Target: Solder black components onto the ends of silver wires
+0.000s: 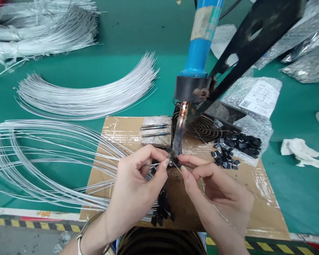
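Observation:
My left hand (138, 191) is closed in a pinch just left of the tip of a blue-handled soldering iron (199, 53). A thin wire (154, 164) shows between its fingers, its end hidden at the iron's tip. My right hand (217, 191) pinches a strand of solder wire (176, 167) whose near end reaches the tip; the rest trails across the palm toward the wrist. The iron is fixed pointing down in a black metal bracket (239, 53). Under my left hand lie finished-looking white wires (61, 159) with black end pieces (163, 207).
Cardboard (262, 198) covers the work spot. A worn pad (156, 138) with metal rods, a dark coil (201, 124) and small black parts (236, 147) surround the iron. Wire bundles (87, 99) lie left; plastic bags (260, 92) and crumpled tissue (300, 150) lie right.

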A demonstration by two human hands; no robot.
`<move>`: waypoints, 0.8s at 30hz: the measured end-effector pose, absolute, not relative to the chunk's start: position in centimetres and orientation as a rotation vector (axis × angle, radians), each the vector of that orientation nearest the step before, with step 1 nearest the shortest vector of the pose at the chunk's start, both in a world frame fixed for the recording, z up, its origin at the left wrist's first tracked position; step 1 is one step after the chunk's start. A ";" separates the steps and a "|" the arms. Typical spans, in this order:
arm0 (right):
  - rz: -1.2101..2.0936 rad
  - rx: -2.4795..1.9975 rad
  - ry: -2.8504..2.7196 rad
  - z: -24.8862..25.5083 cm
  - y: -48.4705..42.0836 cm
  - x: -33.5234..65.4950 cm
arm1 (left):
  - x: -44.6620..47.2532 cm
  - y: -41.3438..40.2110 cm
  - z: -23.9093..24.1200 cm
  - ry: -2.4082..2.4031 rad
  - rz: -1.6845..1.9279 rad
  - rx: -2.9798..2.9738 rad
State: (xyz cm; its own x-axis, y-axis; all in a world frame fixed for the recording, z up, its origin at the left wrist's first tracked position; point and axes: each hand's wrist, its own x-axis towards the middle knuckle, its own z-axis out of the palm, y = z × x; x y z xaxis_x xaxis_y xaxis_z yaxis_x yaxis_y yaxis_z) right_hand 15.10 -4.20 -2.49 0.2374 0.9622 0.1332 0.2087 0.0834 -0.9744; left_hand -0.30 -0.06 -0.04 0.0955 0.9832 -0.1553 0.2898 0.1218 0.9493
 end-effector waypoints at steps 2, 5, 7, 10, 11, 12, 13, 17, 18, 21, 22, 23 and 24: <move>0.835 -1.377 -1.206 -2.5 -4.2 15.1 | -0.3 0.0 -0.1 1.381 0.870 1.358; 0.836 -1.385 -1.197 -2.5 -4.3 15.1 | -0.3 0.1 0.0 1.387 0.852 1.359; 0.850 -1.392 -1.189 -2.4 -4.3 15.0 | -0.3 0.1 0.1 1.388 0.842 1.355; 0.864 -1.393 -1.191 -2.3 -4.3 15.0 | -0.4 0.1 0.2 1.380 0.844 1.342; 0.864 -1.392 -1.192 -2.3 -4.3 15.0 | -0.4 0.1 0.2 1.380 0.846 1.338; 0.862 -1.391 -1.192 -2.3 -4.3 15.0 | -0.4 0.0 0.1 1.382 0.848 1.337; 0.859 -1.390 -1.190 -2.2 -4.3 15.0 | -0.4 0.0 0.1 1.387 0.849 1.338; 0.854 -1.390 -1.176 -2.3 -4.3 14.9 | -0.4 -0.2 0.0 1.403 0.847 1.352; 0.853 -1.390 -1.173 -2.3 -4.3 14.9 | -0.4 -0.2 0.0 1.406 0.844 1.351; 0.847 -1.389 -1.174 -2.3 -4.3 14.8 | -0.3 -0.2 0.0 1.404 0.838 1.346; 0.844 -1.388 -1.178 -2.3 -4.3 14.8 | -0.3 -0.2 0.1 1.404 0.839 1.346; 0.840 -1.387 -1.180 -2.3 -4.3 14.8 | -0.3 -0.2 0.1 1.402 0.839 1.348; 0.837 -1.388 -1.181 -2.3 -4.3 14.8 | -0.3 -0.1 0.1 1.402 0.838 1.353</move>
State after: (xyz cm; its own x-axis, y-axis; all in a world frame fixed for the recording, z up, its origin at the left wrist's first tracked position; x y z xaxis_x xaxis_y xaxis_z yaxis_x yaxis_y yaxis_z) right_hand 14.83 -4.31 -2.26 0.2593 0.9578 0.1238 0.2006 0.0720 -0.9770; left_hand -0.26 -0.13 0.12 0.0970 0.9789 -0.1797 0.3054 0.1425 0.9415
